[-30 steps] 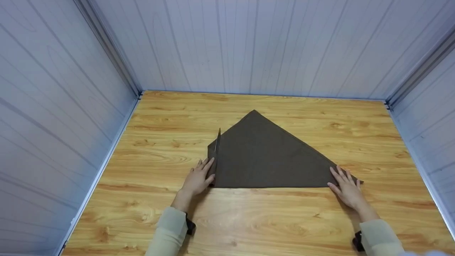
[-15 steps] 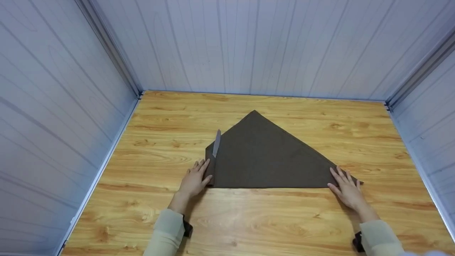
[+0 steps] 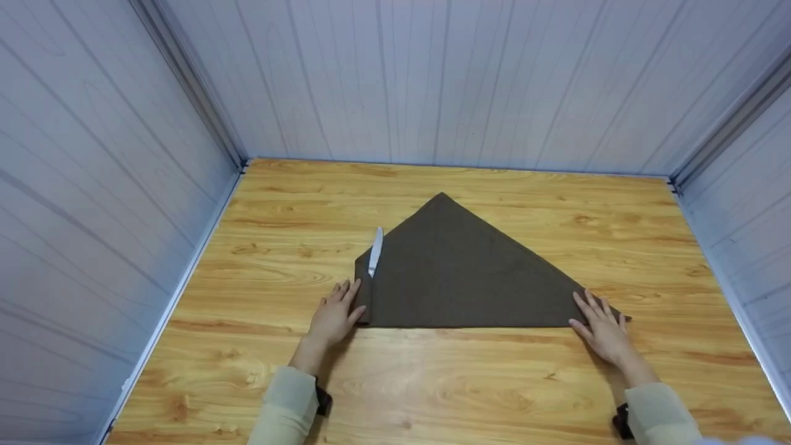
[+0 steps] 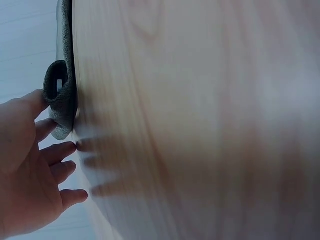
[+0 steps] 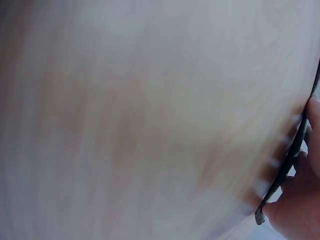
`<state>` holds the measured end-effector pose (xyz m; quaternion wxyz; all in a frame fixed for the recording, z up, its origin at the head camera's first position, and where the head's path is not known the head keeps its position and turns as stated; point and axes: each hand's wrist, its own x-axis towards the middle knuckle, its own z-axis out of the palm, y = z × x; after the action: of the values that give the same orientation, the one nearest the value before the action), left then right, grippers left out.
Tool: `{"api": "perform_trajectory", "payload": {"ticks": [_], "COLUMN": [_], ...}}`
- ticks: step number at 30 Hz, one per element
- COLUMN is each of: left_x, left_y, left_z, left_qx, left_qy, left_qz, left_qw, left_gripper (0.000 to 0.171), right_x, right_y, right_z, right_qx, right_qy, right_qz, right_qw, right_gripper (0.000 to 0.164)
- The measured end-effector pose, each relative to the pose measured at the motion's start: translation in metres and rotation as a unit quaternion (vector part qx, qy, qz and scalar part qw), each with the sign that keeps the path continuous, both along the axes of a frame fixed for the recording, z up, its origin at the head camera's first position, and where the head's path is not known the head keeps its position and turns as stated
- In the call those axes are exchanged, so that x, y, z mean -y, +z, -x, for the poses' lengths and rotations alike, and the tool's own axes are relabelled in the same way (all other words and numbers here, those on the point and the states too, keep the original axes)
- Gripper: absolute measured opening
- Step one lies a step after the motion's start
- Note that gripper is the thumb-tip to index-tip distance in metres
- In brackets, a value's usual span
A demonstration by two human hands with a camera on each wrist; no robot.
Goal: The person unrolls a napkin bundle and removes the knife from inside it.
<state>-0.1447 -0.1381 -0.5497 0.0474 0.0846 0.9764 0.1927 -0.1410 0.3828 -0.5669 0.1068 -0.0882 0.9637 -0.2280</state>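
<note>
A dark brown cloth napkin [image 3: 457, 272], folded to a triangle, lies on the wooden table with its peak pointing away. Its left end is turned over into a loose roll [image 4: 62, 102]. A silver table knife [image 3: 376, 250] sticks out of the roll's far end, blade lying flat; the rest of it is hidden inside. My left hand [image 3: 332, 318] rests against the roll's outer side, fingers extended, thumb at its near end. Over at the right corner, my right hand [image 3: 605, 334] presses the cloth down with fingers spread.
The wood-grain tabletop [image 3: 432, 383] surrounds the napkin. White panel walls stand at the back [image 3: 408, 80], at the left [image 3: 93, 216] and at the right [image 3: 754, 204], with metal strips in the corners.
My left hand has slid slightly left and nearer. The roll has loosened leftward, and the knife blade has turned from edge-on to flat. My right hand has stayed in place.
</note>
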Motion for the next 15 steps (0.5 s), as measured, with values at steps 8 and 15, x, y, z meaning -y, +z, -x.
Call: {"api": "perform_trajectory", "payload": {"ticks": [8, 15], "left_x": [-0.005, -0.012], "left_y": [0.005, 0.008], "left_z": [-0.001, -0.001], "left_qx": [-0.018, -0.042], "left_qy": [0.001, -0.009], "left_qz": [0.013, 0.008], "left_qw": [0.9997, 0.9991], "left_gripper": [0.055, 0.055], "right_x": [-0.001, 0.0], "right_y": [0.0, 0.0], "right_z": [0.0, 0.0], "right_qx": [0.003, 0.004], "right_qy": [0.001, 0.001], "right_qz": [0.004, 0.002], "right_qw": [1.0, 1.0], "right_gripper": [0.066, 0.067]}}
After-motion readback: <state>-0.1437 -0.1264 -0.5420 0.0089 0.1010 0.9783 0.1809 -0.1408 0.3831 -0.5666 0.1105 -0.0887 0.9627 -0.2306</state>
